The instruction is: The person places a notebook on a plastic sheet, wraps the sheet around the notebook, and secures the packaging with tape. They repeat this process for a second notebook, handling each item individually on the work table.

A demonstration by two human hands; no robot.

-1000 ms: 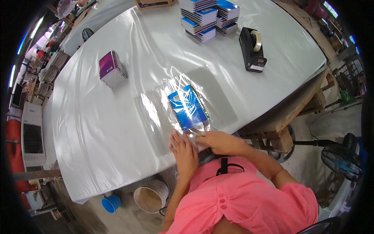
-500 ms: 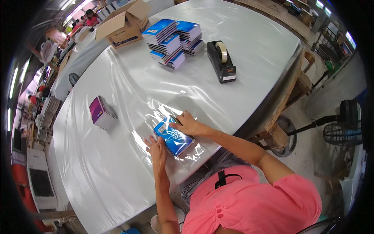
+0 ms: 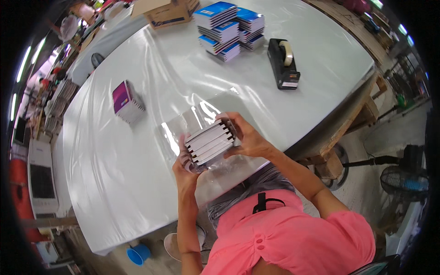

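Left hand [image 3: 185, 171] and right hand [image 3: 250, 141] are holding a rectangular white-paged notebook stack [image 3: 210, 143] between their fingers, both touching, its long axis running hand to hand.

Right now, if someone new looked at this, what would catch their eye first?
Probably the bright pink shirt at the lower edge and, near the centre, the notebook stack held between the left hand and right hand, white page edges showing. Farther back on the white table stand piles of blue notebooks, with a black tape dispenser to their right and a purple-covered stack farther left.
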